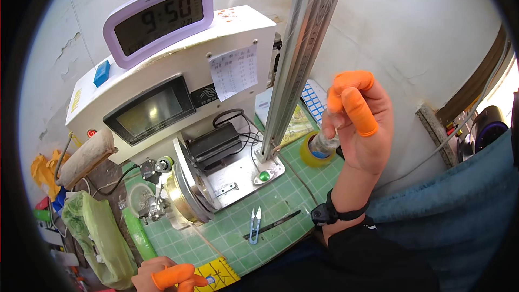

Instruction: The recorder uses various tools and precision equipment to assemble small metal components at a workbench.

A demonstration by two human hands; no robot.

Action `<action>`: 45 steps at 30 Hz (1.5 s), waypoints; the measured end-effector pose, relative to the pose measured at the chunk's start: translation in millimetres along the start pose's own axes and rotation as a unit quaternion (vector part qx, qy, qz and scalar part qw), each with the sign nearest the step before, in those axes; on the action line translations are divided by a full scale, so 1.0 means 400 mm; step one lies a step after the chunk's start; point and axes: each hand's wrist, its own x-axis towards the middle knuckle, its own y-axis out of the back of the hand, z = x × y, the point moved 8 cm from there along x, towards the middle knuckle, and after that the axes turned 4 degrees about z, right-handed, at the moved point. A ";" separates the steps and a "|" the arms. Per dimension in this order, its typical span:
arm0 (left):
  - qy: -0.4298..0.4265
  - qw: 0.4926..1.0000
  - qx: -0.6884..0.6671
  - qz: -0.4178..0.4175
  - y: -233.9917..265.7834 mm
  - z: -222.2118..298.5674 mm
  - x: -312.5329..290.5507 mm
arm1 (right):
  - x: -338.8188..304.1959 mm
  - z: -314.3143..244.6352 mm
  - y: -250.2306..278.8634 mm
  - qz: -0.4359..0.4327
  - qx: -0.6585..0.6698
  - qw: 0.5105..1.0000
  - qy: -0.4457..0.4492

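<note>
My right hand is raised to the right of an upright metal post. Orange finger covers sit on its fingers, which curl in toward the thumb. Whatever they pinch is too fine to see. Thin pale strands hang along the upper post. Low at the bottom edge, my left hand also wears orange covers and is partly cut off. Its fingers are bent together over a yellow card with blue marks, and a small pale-blue bit shows at the fingertips. Blue-handled thread snips lie on the green cutting mat.
A white winding machine with a dark screen and a brass-coloured wheel stands at the back left. On top is a lilac digital clock. A yellow-rimmed jar stands behind my right wrist. Green plastic bags lie left.
</note>
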 end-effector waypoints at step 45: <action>0.044 0.999 0.007 0.001 -0.004 -0.031 -0.018 | -0.013 0.002 0.017 0.035 -0.112 0.992 0.038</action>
